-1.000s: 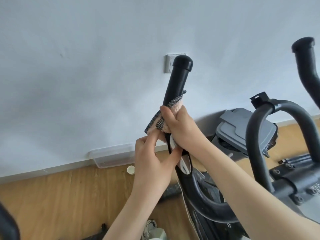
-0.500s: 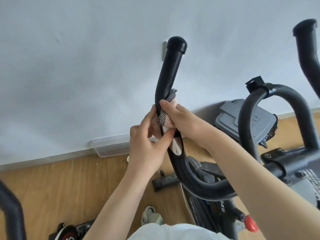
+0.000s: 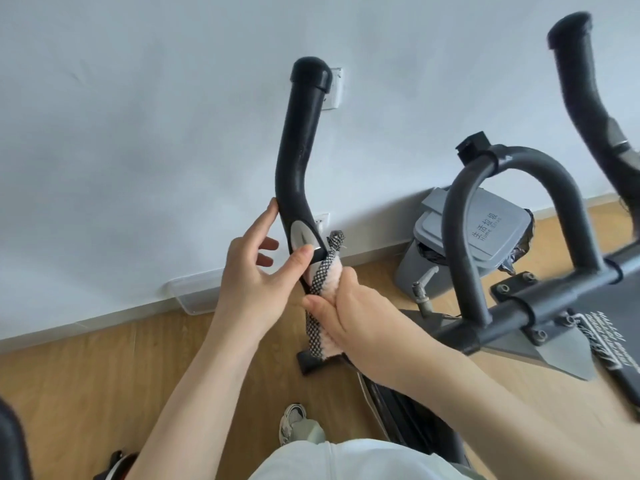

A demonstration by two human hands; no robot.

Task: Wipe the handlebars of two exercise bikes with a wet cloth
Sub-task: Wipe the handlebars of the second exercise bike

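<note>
A black left handlebar (image 3: pixel 298 143) of the exercise bike rises in front of the white wall, with a silver sensor pad (image 3: pixel 303 234) low on its grip. A pink cloth with a black-and-white checked edge (image 3: pixel 327 285) is wrapped on the bar just below that pad. My right hand (image 3: pixel 341 315) is shut on the cloth and presses it against the bar. My left hand (image 3: pixel 254 275) holds the bar at the pad, thumb on the front and fingers behind. The right handlebar (image 3: pixel 585 84) stands at the upper right, and a looped centre bar (image 3: pixel 460 216) lies between them.
A grey lidded trash bin (image 3: pixel 485 233) stands against the wall behind the bike. A clear plastic tray (image 3: pixel 194 292) lies at the baseboard. Wall sockets (image 3: pixel 334 88) sit behind the bar. The floor is wood, with my shoe (image 3: pixel 294 422) below and part of another machine (image 3: pixel 12 445) at the lower left.
My right hand has slid the cloth down the left handlebar, from above the sensor pad to below it. My left hand now grips the bar at the pad. The view has shifted.
</note>
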